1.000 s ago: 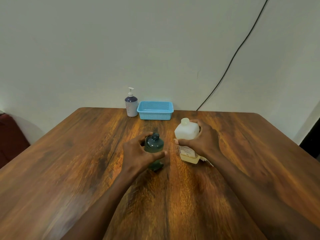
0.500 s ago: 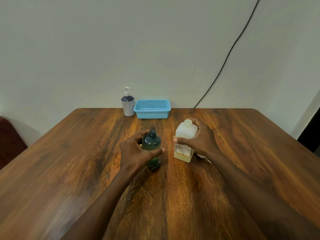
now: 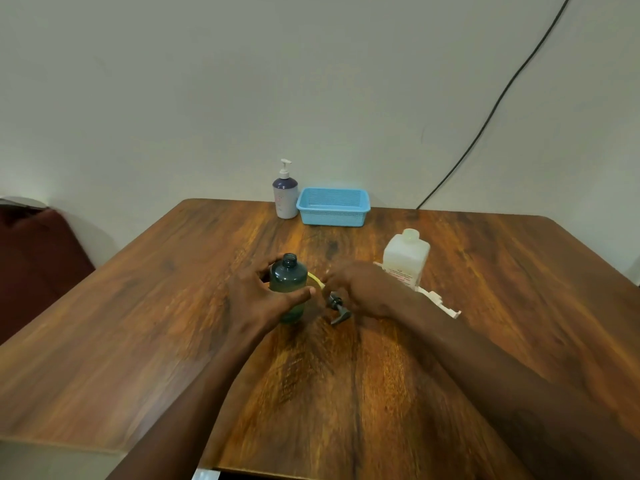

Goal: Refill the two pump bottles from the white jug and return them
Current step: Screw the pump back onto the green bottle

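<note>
A dark green pump bottle [image 3: 288, 280] stands at the table's middle with its neck uncovered, and my left hand [image 3: 263, 297] is wrapped around its body. Its dark pump head [image 3: 337, 308] lies on the table just right of it. My right hand [image 3: 356, 289] hovers over the pump head, its fingertips at a small yellowish object [image 3: 315, 281] beside the bottle; blur hides whether they grip it. The white jug [image 3: 406, 263] stands free to the right. A second pump bottle [image 3: 285, 195], white and purple, stands at the far edge.
A light blue basket [image 3: 333, 206] sits next to the second pump bottle at the back of the wooden table [image 3: 346, 393]. A white plastic strip [image 3: 441, 302] lies by the jug. A black cable [image 3: 485, 123] runs down the wall. A dark red seat [image 3: 38, 258] is at the left.
My right hand has let go of the white jug and moved left to the pump head. The jug now stands alone. My left hand still holds the green bottle.
</note>
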A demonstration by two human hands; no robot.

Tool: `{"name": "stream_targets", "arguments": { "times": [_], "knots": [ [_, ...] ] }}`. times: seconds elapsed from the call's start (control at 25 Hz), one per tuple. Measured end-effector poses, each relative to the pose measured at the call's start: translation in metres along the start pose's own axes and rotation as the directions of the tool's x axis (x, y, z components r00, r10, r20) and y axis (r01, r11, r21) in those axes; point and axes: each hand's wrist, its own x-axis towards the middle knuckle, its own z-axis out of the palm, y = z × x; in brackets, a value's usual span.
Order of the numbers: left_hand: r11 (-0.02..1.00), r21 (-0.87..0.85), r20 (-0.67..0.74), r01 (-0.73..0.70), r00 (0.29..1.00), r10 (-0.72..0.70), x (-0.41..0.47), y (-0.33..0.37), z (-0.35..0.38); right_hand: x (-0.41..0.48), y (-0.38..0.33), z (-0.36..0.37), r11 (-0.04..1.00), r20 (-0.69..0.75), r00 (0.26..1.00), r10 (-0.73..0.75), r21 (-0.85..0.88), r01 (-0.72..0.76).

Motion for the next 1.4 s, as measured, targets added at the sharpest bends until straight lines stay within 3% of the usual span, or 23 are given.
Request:
{"name": "stream_targets", "arguments": {
  "times": [0.12,0.24,0.32,0.4,0.48,0.56,0.72,0.88,1.16,1.4],
  "knots": [
    [1.000,0.011,0.001,-0.002,1.000,0.002,-0.003,-0.006,-0.010,0.011,0.002,0.019,0.956,0.210,0.976,-0.051,-0.271,0.108],
    [1.000,0.009,0.002,0.005,1.000,-0.005,-0.003,-0.009,-0.013,0.016,0.006,0.021,0.951,0.198,0.975,-0.097,-0.272,0.150],
    [1.000,0.019,0.004,0.006,1.000,-0.006,-0.002,-0.010,-0.013,0.015,0.005,0.016,0.986,0.101,0.992,-0.070,-0.145,0.085],
    [1.000,0.022,0.008,0.015,1.000,-0.016,0.000,-0.012,-0.011,0.013,0.004,0.006,0.995,-0.134,0.991,-0.002,0.102,0.016],
    [0.999,0.011,0.011,0.042,0.999,-0.042,0.001,-0.012,-0.007,0.015,-0.001,-0.009,0.954,-0.383,0.919,0.093,0.297,0.027],
    [0.998,0.015,0.020,0.053,0.998,-0.054,0.001,-0.011,-0.003,0.019,-0.009,-0.027,0.908,-0.525,0.826,0.207,0.418,0.038],
    [0.997,0.015,0.052,0.075,0.996,-0.076,0.003,-0.004,0.005,0.027,-0.026,-0.061,0.791,-0.628,0.682,0.374,0.600,0.120],
    [0.995,0.027,0.074,0.091,0.993,-0.093,0.005,0.004,0.010,0.027,-0.028,-0.077,0.752,-0.660,0.637,0.399,0.633,0.184],
    [0.998,-0.021,0.075,0.060,0.995,-0.058,0.000,0.021,0.010,0.024,-0.030,-0.070,0.788,-0.621,0.696,0.359,0.602,0.130],
    [0.999,-0.054,0.075,-0.004,0.997,0.008,0.003,0.036,0.009,0.024,-0.030,-0.063,0.830,-0.362,0.905,0.222,0.558,0.020]
  ]
}}
